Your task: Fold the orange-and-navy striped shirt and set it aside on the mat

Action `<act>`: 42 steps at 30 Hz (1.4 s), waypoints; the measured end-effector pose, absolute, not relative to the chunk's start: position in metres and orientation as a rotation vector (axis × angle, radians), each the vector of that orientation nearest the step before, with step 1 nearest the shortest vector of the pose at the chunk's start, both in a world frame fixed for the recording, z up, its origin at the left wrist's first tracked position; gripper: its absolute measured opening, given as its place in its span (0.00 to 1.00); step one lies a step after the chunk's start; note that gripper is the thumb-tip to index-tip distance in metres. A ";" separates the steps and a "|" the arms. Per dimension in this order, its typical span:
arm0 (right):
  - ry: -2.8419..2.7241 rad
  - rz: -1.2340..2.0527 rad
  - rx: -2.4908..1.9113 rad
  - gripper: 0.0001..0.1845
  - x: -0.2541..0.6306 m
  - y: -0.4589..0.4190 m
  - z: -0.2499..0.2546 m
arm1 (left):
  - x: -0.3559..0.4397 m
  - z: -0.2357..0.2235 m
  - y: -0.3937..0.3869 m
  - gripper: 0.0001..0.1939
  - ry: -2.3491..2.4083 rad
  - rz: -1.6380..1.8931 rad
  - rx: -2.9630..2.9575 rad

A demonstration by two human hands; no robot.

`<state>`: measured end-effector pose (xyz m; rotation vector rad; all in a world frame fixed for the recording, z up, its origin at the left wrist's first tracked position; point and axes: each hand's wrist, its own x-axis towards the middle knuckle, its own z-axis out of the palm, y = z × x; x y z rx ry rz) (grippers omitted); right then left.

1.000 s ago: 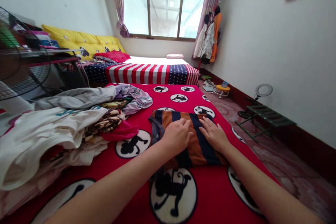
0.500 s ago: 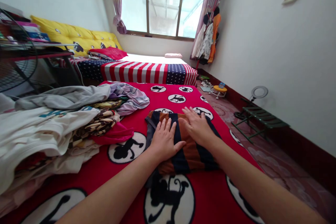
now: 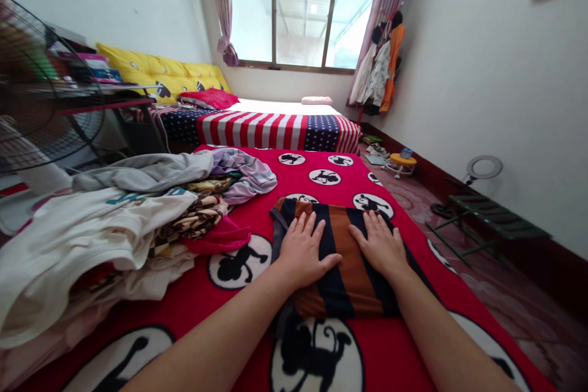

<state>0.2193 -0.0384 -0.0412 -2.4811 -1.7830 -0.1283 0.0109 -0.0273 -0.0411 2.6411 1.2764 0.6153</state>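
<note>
A folded garment with orange and navy stripes (image 3: 346,272) lies on a red blanket with black monkey circles (image 3: 331,162). My left hand (image 3: 302,251) rests flat on the garment's left half, fingers stretched out and pointing away from me. My right hand (image 3: 380,244) lies flat on its right half, fingers also spread. Neither hand grips anything; both palms press down on the fabric.
A heap of unfolded clothes (image 3: 105,226) covers the bed's left side. Behind it stand a fan (image 3: 41,104) and a cluttered shelf. Farther off is a second bed with a flag-pattern cover (image 3: 271,128). A folding stool (image 3: 493,220) and ring light (image 3: 484,166) stand by the right wall.
My right hand slid from the garment's upper middle to its right side, and my left hand shifted slightly. Both stay flat on the fabric. The camera view moved a little.
</note>
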 end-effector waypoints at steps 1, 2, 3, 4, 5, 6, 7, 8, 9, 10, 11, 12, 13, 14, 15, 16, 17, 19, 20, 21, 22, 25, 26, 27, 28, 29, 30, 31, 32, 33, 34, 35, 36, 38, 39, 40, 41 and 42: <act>-1.770 -0.139 -2.496 0.38 0.218 -0.038 -0.041 | 0.008 -0.038 -0.024 0.40 1.265 0.657 2.613; -1.763 -0.150 -2.504 0.38 0.216 -0.038 -0.041 | 0.004 -0.035 -0.019 0.36 1.268 0.725 2.572; -1.762 -0.163 -2.504 0.38 0.214 -0.038 -0.041 | -0.001 -0.031 -0.012 0.30 1.289 0.821 2.511; -1.767 -0.177 -2.499 0.38 0.213 -0.038 -0.041 | -0.007 -0.028 -0.003 0.24 1.319 0.944 2.416; -1.771 -0.190 -2.490 0.37 0.213 -0.038 -0.042 | -0.013 -0.026 0.008 0.20 1.348 1.072 2.297; -1.774 -0.201 -2.482 0.37 0.213 -0.039 -0.042 | -0.020 -0.025 0.020 0.18 1.365 1.178 2.175; -1.773 -0.210 -2.476 0.36 0.213 -0.039 -0.043 | -0.026 -0.025 0.032 0.19 1.366 1.249 2.065; -1.770 -0.215 -2.472 0.36 0.213 -0.039 -0.043 | -0.032 -0.027 0.044 0.20 1.354 1.278 1.985; -1.766 -0.218 -2.468 0.36 0.213 -0.039 -0.044 | -0.037 -0.029 0.055 0.21 1.331 1.280 1.933; -1.764 -0.220 -2.464 0.36 0.214 -0.039 -0.044 | -0.041 -0.032 0.063 0.21 1.306 1.263 1.908; -1.763 -0.223 -2.459 0.36 0.214 -0.039 -0.045 | -0.043 -0.036 0.070 0.20 1.284 1.244 1.895; -1.764 -0.224 -2.454 0.36 0.214 -0.039 -0.045 | -0.045 -0.039 0.074 0.19 1.264 1.235 1.876; -1.766 -0.224 -2.448 0.36 0.214 -0.038 -0.046 | -0.046 -0.042 0.077 0.18 1.252 1.234 1.857; -1.768 -0.222 -2.442 0.36 0.214 -0.038 -0.046 | -0.047 -0.045 0.078 0.16 1.250 1.239 1.840; -1.770 -0.219 -2.436 0.36 0.215 -0.038 -0.047 | -0.047 -0.046 0.077 0.15 1.256 1.248 1.826; -1.771 -0.217 -2.431 0.36 0.215 -0.038 -0.047 | -0.047 -0.047 0.077 0.13 1.267 1.259 1.812; -1.772 -0.215 -2.426 0.36 0.215 -0.037 -0.048 | -0.047 -0.047 0.076 0.12 1.280 1.273 1.798; -1.770 -0.212 -2.419 0.36 0.216 -0.037 -0.048 | -0.048 -0.047 0.075 0.10 1.312 1.305 1.762; -1.769 -0.209 -2.417 0.36 0.216 -0.037 -0.048 | -0.049 -0.047 0.076 0.10 1.329 1.321 1.742; -1.767 -0.206 -2.415 0.36 0.216 -0.037 -0.048 | -0.050 -0.047 0.076 0.10 1.347 1.337 1.723; -1.767 -0.201 -2.413 0.36 0.216 -0.038 -0.048 | -0.051 -0.047 0.077 0.10 1.368 1.351 1.708; -1.774 -0.194 -2.399 0.36 0.216 -0.039 -0.046 | -0.056 -0.049 0.078 0.10 1.435 1.378 1.698; -1.776 -0.195 -2.395 0.36 0.215 -0.040 -0.045 | -0.057 -0.049 0.078 0.10 1.458 1.383 1.707; -1.778 -0.197 -2.392 0.36 0.215 -0.041 -0.044 | -0.058 -0.048 0.077 0.09 1.479 1.385 1.724; -1.778 -0.200 -2.393 0.36 0.214 -0.041 -0.043 | -0.059 -0.046 0.075 0.08 1.501 1.387 1.749; -1.777 -0.202 -2.395 0.35 0.214 -0.042 -0.042 | -0.059 -0.043 0.073 0.08 1.521 1.392 1.778; -1.774 -0.202 -2.398 0.35 0.213 -0.042 -0.042 | -0.057 -0.040 0.069 0.08 1.539 1.400 1.809; -1.769 -0.201 -2.401 0.35 0.213 -0.042 -0.041 | -0.055 -0.034 0.064 0.08 1.546 1.413 1.851; -1.765 -0.198 -2.402 0.35 0.213 -0.042 -0.041 | -0.051 -0.029 0.058 0.09 1.527 1.426 1.912; -1.762 -0.195 -2.400 0.35 0.213 -0.041 -0.042 | -0.047 -0.023 0.051 0.10 1.473 1.433 1.990; -1.759 -0.192 -2.397 0.35 0.213 -0.041 -0.042 | -0.041 -0.017 0.044 0.11 1.383 1.419 2.084; -1.756 -0.188 -2.391 0.35 0.213 -0.040 -0.043 | -0.034 -0.013 0.037 0.13 1.266 1.366 2.191; -1.756 -0.184 -2.382 0.35 0.214 -0.040 -0.044 | -0.027 -0.010 0.030 0.14 1.147 1.267 2.303; -1.749 -0.172 -2.346 0.35 0.216 -0.039 -0.047 | -0.017 -0.011 0.019 0.20 1.016 0.963 2.491; -1.740 -0.163 -2.312 0.34 0.218 -0.040 -0.048 | -0.013 -0.015 0.016 0.24 1.026 0.797 2.560; -1.729 -0.155 -2.262 0.32 0.220 -0.041 -0.048 | -0.011 -0.019 0.014 0.27 1.072 0.652 2.610; -1.712 -0.155 -2.197 0.30 0.221 -0.042 -0.047 | -0.010 -0.025 0.014 0.29 1.137 0.548 2.639; -1.688 -0.170 -2.127 0.27 0.223 -0.044 -0.046 | -0.010 -0.030 0.015 0.31 1.204 0.492 2.650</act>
